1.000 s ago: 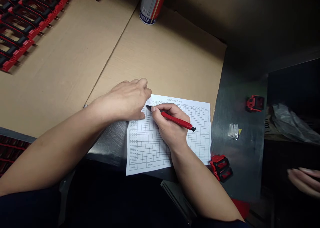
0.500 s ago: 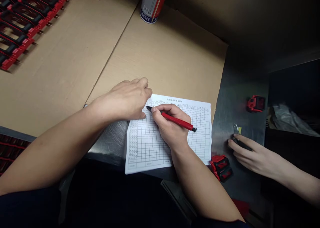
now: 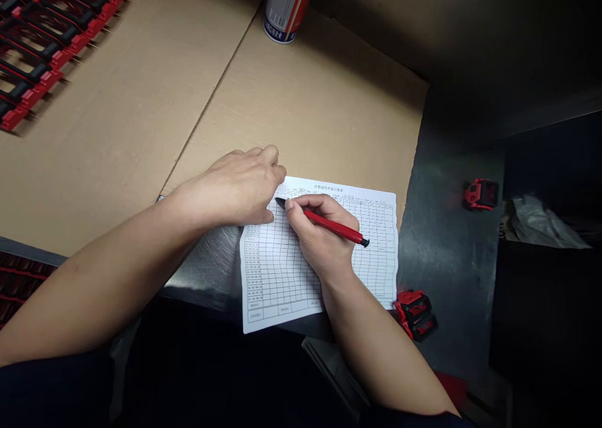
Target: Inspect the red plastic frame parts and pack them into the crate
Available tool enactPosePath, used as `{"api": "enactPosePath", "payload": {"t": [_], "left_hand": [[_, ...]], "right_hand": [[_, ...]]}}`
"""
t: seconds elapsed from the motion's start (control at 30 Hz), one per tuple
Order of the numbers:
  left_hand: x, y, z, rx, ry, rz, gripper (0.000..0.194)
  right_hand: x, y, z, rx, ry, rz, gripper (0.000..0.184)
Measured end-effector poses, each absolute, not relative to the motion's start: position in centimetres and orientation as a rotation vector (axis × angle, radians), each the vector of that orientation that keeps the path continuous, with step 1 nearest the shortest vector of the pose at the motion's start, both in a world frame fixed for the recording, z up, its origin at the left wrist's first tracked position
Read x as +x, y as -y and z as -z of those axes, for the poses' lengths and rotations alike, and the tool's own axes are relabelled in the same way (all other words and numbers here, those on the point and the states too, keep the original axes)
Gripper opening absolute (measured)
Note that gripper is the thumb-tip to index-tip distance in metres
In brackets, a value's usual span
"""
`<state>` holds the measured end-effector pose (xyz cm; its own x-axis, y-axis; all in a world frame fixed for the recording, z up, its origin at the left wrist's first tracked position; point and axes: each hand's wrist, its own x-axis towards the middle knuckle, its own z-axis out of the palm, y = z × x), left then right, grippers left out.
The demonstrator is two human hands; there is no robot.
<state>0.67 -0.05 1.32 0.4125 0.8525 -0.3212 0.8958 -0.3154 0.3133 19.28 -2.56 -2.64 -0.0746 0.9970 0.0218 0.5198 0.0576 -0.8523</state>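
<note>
My right hand (image 3: 322, 237) is shut on a red pen (image 3: 336, 227), with its black tip on a printed paper grid form (image 3: 376, 259). My left hand (image 3: 239, 187) rests flat beside the top left corner of the form, its fingers curled slightly and holding nothing. Its heel sits over the seam of a flattened cardboard sheet (image 3: 305, 102), and its fingertips reach the form's upper edge. The pen tip and the writing beneath it are partly hidden by my fingers.
A spray can (image 3: 288, 11) stands on the cardboard at the top. Rows of red and black plastic parts (image 3: 42, 39) lie at the upper left. On the metal bench (image 3: 446, 246), one red part (image 3: 416, 315) sits near the form and another (image 3: 480, 194) farther right, by a plastic bag (image 3: 538, 224).
The other person's hand and the small clear object have gone from the metal bench at right. The form's lower left corner has shifted slightly right; my hands have barely moved.
</note>
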Motion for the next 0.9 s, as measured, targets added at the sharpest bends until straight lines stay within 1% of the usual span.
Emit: {"api": "enactPosePath", "payload": {"t": [0.63, 0.9], "left_hand": [[0.7, 0.12, -1.38, 2.222, -1.49, 0.113, 0.047], [0.7, 0.1, -1.56, 2.195, -1.481, 0.132, 0.049]], "right_hand": [[19.29, 2.53, 2.43, -1.551, 1.684, -0.911, 0.008], [19.36, 2.52, 2.42, -1.543, 1.686, -0.882, 0.008]]}}
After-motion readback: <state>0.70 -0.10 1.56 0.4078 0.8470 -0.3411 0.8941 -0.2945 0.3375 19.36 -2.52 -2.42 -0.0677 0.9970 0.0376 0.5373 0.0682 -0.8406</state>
